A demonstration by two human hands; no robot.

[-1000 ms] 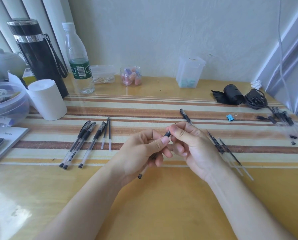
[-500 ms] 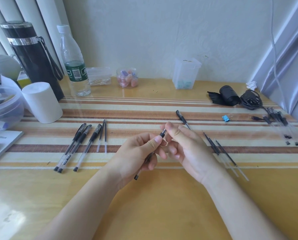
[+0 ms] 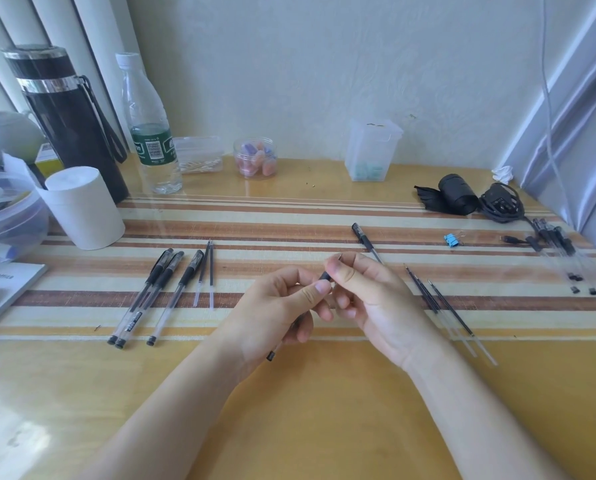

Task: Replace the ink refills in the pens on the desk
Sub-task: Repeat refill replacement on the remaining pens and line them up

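Left hand (image 3: 276,306) still grips the pen (image 3: 325,276) barrel; right hand (image 3: 376,299) still pinches its tip end, hardly shifted.

Setting: a home desk (image 3: 324,410), likely a study corner, pushed against a papered wall (image 3: 324,64). Evidence: striped mat (image 3: 289,230) on the top; thermos (image 3: 71,126), water bottle (image 3: 151,133) and teapot (image 3: 5,133) at back left; box of cotton swabs (image 3: 196,155); blue binder clip (image 3: 449,239); vertical blinds (image 3: 92,29) at left.
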